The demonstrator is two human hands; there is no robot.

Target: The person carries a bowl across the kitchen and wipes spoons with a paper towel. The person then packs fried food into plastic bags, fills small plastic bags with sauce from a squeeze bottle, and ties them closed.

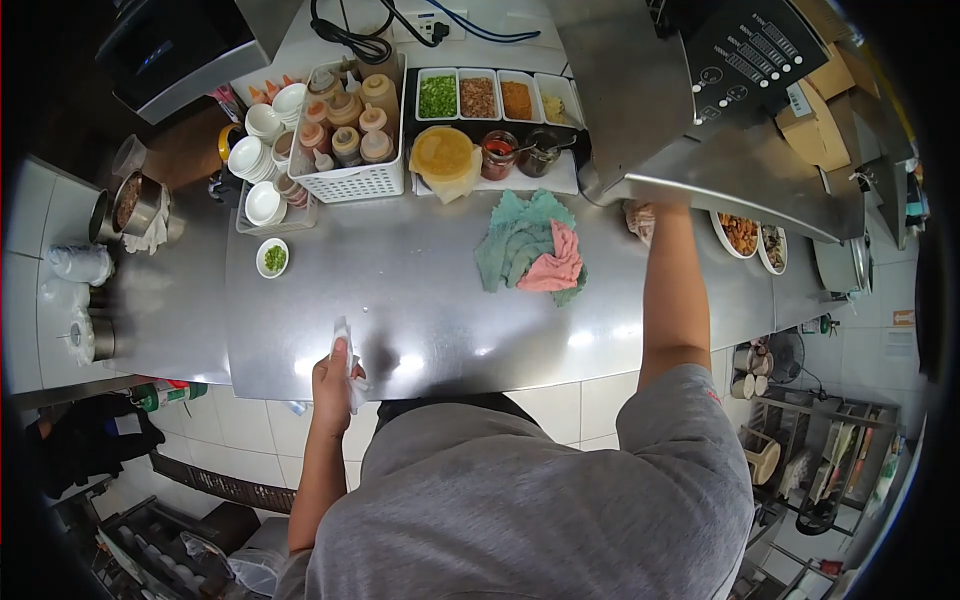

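My left hand (332,385) is closed round a thin, crumpled white sheet (342,335) above the counter's front edge. Whether the sheet is plastic or paper I cannot tell. My right forearm (676,285) reaches forward, and the hand disappears beneath the steel shelf, its fingers hidden. Beside that wrist lies a clear plastic bag (638,220) with something brownish inside. Left of it, a green cloth (510,235) and a pink cloth (555,262) are bunched together. A small white bowl of chopped green herbs (273,258) stands on the counter beyond my left hand.
A white basket (352,184) of squeeze bottles stands at the back, beside stacked white bowls (250,158). Topping trays (478,94), jars (499,155) and a yellow-topped tub (445,155) line the rear. The steel shelf (720,190) overhangs the right side, near two food dishes (738,235).
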